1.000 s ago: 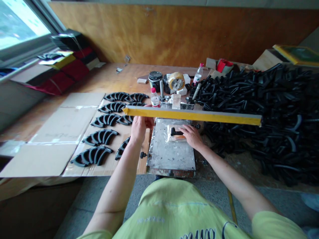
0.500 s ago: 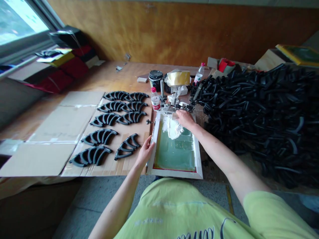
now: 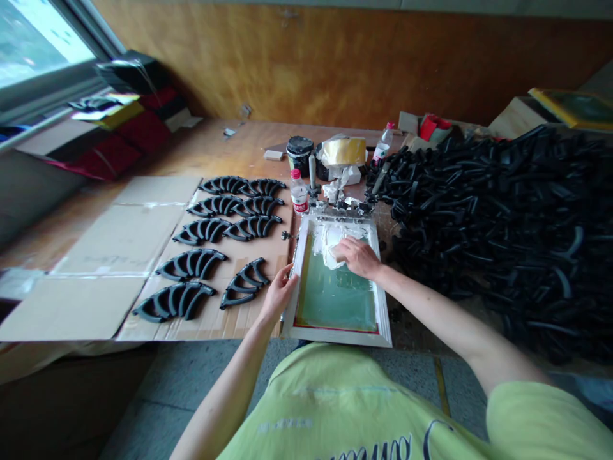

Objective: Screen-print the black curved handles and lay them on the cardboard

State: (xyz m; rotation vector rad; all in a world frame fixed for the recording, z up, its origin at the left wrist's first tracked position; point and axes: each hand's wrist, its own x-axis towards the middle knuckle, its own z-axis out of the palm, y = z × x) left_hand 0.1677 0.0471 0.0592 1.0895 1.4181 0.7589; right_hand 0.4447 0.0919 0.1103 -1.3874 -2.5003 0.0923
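Note:
A pale wooden frame (image 3: 384, 300) with a green mesh screen (image 3: 335, 297) lies at the table's front edge, its far side at a metal clamp fixture (image 3: 341, 207). White paste (image 3: 330, 239) covers the far part of the mesh. Over that paste my right hand (image 3: 359, 257) is closed, fingers pinched together on something pale that is mostly hidden. My left hand (image 3: 281, 287) is at the frame's left side, fingers wrapped against its edge.
Several black curved parts (image 3: 191, 263) lie in rows on cardboard (image 3: 108, 239) to the left. A large heap of black parts (image 3: 502, 217) fills the right. Behind the frame stand a bottle (image 3: 299, 195), a black tub (image 3: 299, 152) and a yellow tape roll (image 3: 345, 152).
My right hand has moved from the frame's far edge towards me, onto the white paste. My left hand has stayed at the frame's left side.

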